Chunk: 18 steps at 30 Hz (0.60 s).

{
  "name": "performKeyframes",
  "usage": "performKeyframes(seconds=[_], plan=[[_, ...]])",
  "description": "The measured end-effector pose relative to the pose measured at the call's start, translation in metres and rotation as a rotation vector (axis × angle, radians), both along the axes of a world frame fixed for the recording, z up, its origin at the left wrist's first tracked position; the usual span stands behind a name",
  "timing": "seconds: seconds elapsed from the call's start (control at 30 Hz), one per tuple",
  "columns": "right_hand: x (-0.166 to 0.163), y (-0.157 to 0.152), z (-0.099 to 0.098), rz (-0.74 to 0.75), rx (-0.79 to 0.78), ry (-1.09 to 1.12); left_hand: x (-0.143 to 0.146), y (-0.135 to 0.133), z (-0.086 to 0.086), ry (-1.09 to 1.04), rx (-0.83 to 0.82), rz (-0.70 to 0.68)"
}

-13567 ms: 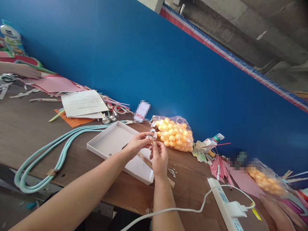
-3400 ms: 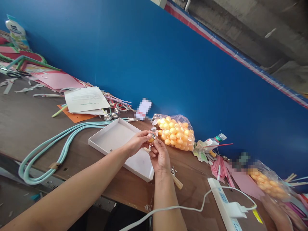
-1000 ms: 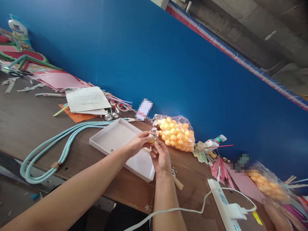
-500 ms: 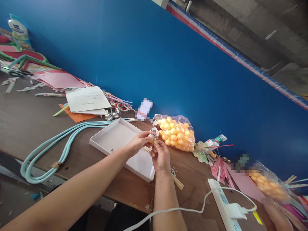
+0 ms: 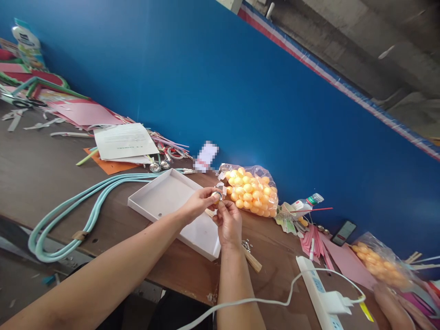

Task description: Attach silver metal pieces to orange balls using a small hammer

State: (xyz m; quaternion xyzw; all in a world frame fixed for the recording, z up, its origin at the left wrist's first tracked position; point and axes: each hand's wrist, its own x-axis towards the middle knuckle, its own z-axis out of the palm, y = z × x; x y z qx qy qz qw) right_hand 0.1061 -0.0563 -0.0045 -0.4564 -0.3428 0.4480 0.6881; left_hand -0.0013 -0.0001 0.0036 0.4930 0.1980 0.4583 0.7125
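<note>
Between thumb and fingers, my left hand point(image 5: 200, 202) pinches a small shiny silver ball point(image 5: 217, 196) above the right part of a shallow white box point(image 5: 151, 200). My right hand point(image 5: 229, 222) has its thumb and fingers pressed together just under the ball; whatever sits in that pinch is too small and hidden to name. A wooden stick point(image 5: 252, 261) lies beside my right forearm, with several tiny silver pieces point(image 5: 246, 245) near it. Two larger silver balls point(image 5: 160, 166) rest behind the box.
Behind my hands lies a clear bag of orange balls point(image 5: 252, 190). Looped light-blue cords point(image 5: 99, 201) lie left of the box. A power strip point(image 5: 316, 286) with a white cable point(image 5: 254, 300) crosses the right front. Another person's hand point(image 5: 395, 307) is at the lower right.
Both hands stay almost in place, with the silver ball turned slightly in the fingers. The rest looks unchanged.
</note>
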Motion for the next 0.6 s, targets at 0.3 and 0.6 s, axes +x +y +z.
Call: performKeyframes(seconds=[0.3, 0.6], plan=[[-0.0005, 0.0019, -0.0015, -0.037, -0.019, -0.047, 0.0011, -0.0008, -0.0007, 0.021, 0.023, 0.027], [0.0006, -0.0001, -0.0009, -0.152, 0.007, -0.351, 0.0036, 0.0026, -0.0065, 0.007, -0.044, 0.006]])
